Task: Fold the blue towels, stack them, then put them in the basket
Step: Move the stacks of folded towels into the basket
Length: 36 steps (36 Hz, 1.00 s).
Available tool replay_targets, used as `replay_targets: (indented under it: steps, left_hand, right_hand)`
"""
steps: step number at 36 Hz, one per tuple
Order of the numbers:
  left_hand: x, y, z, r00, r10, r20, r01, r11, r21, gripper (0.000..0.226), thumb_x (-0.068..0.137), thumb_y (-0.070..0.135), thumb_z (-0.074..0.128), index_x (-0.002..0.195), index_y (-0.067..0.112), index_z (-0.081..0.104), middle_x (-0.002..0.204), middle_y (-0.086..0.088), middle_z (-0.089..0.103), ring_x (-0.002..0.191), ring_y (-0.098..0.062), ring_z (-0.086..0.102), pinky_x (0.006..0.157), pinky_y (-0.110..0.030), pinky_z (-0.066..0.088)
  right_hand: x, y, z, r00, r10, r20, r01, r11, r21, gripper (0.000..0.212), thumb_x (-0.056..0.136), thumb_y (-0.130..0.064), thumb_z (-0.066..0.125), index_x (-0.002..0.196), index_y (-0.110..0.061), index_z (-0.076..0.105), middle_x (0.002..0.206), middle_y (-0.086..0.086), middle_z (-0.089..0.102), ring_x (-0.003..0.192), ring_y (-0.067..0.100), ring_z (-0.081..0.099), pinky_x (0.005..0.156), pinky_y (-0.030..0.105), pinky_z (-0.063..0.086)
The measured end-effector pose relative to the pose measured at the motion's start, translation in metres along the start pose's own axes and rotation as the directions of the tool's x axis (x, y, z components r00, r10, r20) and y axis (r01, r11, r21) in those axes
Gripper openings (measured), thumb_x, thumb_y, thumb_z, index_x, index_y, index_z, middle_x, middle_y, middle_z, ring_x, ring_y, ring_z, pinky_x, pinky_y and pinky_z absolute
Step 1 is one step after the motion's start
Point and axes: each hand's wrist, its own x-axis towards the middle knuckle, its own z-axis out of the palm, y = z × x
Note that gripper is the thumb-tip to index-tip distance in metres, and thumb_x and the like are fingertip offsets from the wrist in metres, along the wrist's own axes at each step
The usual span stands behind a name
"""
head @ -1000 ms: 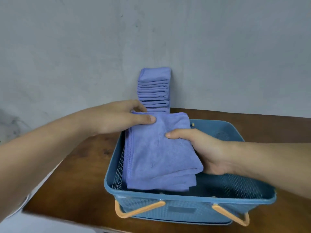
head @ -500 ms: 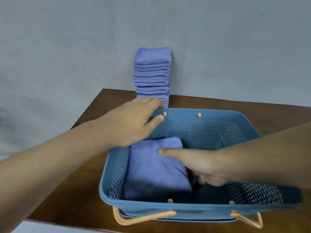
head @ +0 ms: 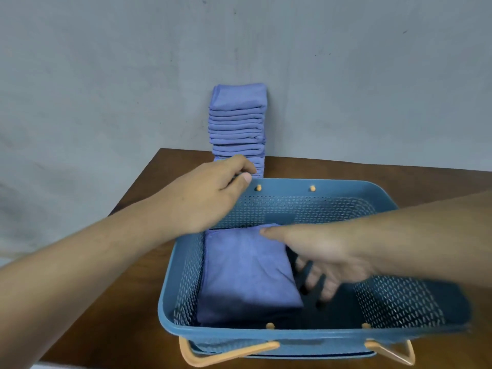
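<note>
A blue perforated basket (head: 292, 335) with orange handles stands on the brown table (head: 127, 302). A small pile of folded blue towels (head: 247, 272) lies flat in its left half. My right hand (head: 319, 259) is inside the basket beside that pile, motion-blurred. Its fingers are spread straight on the basket floor and its thumb lies along the pile's top right edge. My left hand (head: 213, 195) reaches over the basket's far left corner. Its curled fingers and thumb meet the base of a tall stack of folded blue towels (head: 238, 123) against the wall; any grip is hidden.
The grey wall rises directly behind the table and the tall stack leans on it. The table's left edge runs diagonally under my left forearm. The basket's right half holds nothing but my right hand.
The towel pile went down into the basket and now lies on its floor. My right hand slid off to the pile's right side. My left hand moved from the pile to the tall stack's base.
</note>
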Motion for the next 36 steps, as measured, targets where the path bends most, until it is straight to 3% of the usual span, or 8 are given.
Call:
replay_targets:
  steps: [3,5,11,18,24,26,31,36]
  left_hand:
    - [0.006,-0.004,-0.006,0.998,-0.046,-0.03,0.045,0.998,-0.052,0.021,0.109,0.052,0.041,0.119,0.046,0.058,0.108,0.004,0.073,0.102,-0.016,0.067,0.096,-0.05,0.052]
    - [0.012,-0.005,-0.012,0.994,-0.097,-0.05,0.091,0.991,-0.102,0.028,0.101,0.062,0.04,0.115,0.048,0.06,0.11,-0.003,0.075,0.104,-0.026,0.069,0.097,-0.055,0.054]
    - [0.047,-0.006,-0.036,0.982,-0.161,-0.098,0.142,0.974,-0.177,0.042,0.088,0.064,0.043,0.11,0.039,0.067,0.109,0.015,0.075,0.11,-0.017,0.069,0.105,-0.049,0.05]
    - [0.106,-0.024,-0.072,0.944,-0.262,-0.201,0.235,0.961,-0.147,0.023,0.105,0.042,0.051,0.107,0.029,0.069,0.109,0.001,0.076,0.107,-0.023,0.07,0.097,-0.049,0.055]
    - [0.162,-0.051,-0.087,0.891,-0.423,-0.164,0.393,0.9,-0.186,0.047,0.09,0.049,0.052,0.109,0.008,0.065,0.108,-0.006,0.067,0.092,-0.024,0.059,0.099,-0.055,0.055]
    - [0.181,-0.06,-0.089,0.863,-0.487,-0.136,0.457,0.866,-0.202,0.045,0.085,0.053,0.052,0.108,0.015,0.061,0.11,-0.006,0.062,0.093,-0.023,0.056,0.093,-0.048,0.055]
    - [0.222,-0.092,-0.083,0.791,-0.611,-0.02,0.575,0.754,-0.316,0.074,0.095,0.067,0.055,0.148,0.015,0.052,0.145,-0.006,0.057,0.123,-0.031,0.061,0.102,-0.048,0.054]
    - [0.243,-0.117,-0.069,0.762,-0.64,0.101,0.6,0.638,-0.483,0.066,0.097,0.068,0.059,0.136,0.015,0.061,0.125,-0.011,0.069,0.106,-0.033,0.072,0.086,-0.048,0.062]
  right_hand:
    - [-0.046,-0.041,-0.008,0.997,-0.011,-0.075,-0.002,0.987,-0.16,0.088,0.089,-0.078,0.058,0.143,-0.009,0.054,0.133,0.016,0.065,0.119,0.039,0.068,0.1,0.064,0.055]
    - [-0.065,-0.061,-0.018,0.995,-0.053,-0.083,0.038,0.985,-0.17,0.082,0.098,-0.073,0.048,0.151,-0.011,0.046,0.133,0.014,0.064,0.116,0.037,0.069,0.094,0.059,0.059]
    - [-0.078,-0.101,-0.038,0.965,-0.244,-0.095,0.227,0.961,-0.157,0.071,0.102,-0.066,0.046,0.147,-0.012,0.05,0.128,0.014,0.069,0.112,0.035,0.073,0.093,0.058,0.06]
    - [-0.054,-0.158,-0.094,0.901,-0.379,-0.212,0.383,0.923,-0.024,0.062,0.106,-0.059,0.048,0.137,-0.005,0.057,0.126,0.018,0.07,0.107,0.037,0.074,0.088,0.053,0.063]
    - [0.0,-0.2,-0.149,0.859,-0.369,-0.356,0.404,0.915,0.025,0.062,0.107,-0.054,0.05,0.138,-0.001,0.054,0.133,0.021,0.063,0.114,0.039,0.069,0.097,0.055,0.059]
    - [0.022,-0.212,-0.16,0.862,-0.347,-0.369,0.391,0.919,0.047,0.068,0.106,-0.055,0.051,0.147,-0.001,0.048,0.138,0.022,0.059,0.121,0.041,0.064,0.097,0.056,0.058]
    - [0.077,-0.234,-0.175,0.906,-0.279,-0.319,0.335,0.932,0.138,0.089,0.102,-0.063,0.052,0.161,0.001,0.032,0.155,0.026,0.046,0.135,0.044,0.055,0.105,0.058,0.053]
    - [0.121,-0.249,-0.181,0.929,-0.24,-0.282,0.3,0.934,0.192,0.094,0.094,-0.071,0.059,0.15,0.003,0.043,0.139,0.025,0.056,0.11,0.041,0.065,0.1,0.057,0.057]
